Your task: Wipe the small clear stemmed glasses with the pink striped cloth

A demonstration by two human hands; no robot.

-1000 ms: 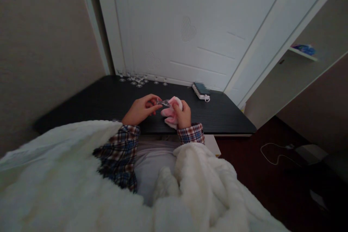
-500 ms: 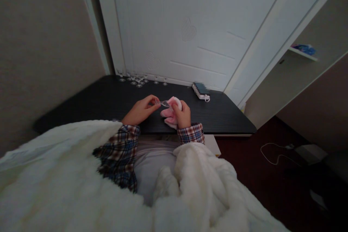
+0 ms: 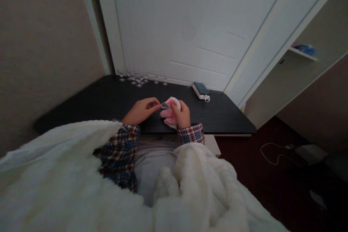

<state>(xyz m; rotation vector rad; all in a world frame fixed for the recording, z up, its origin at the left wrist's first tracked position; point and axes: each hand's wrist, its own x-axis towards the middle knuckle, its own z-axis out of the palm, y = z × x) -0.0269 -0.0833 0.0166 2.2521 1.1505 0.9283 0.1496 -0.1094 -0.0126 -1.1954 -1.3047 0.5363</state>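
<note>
Your left hand (image 3: 141,111) is pinching a small transparent glass (image 3: 164,105) mid-frame; your right hand (image 3: 184,115) is clutching fluffy pink-and-white cloth (image 3: 170,120).

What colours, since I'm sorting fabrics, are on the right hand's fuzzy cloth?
Fuzzy cloth: pink and white, head view.

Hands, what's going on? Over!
Left hand pinching small clear item. Right hand gripping pink-and-white cloth against it. Clear glasses behind, out of the way.
</note>
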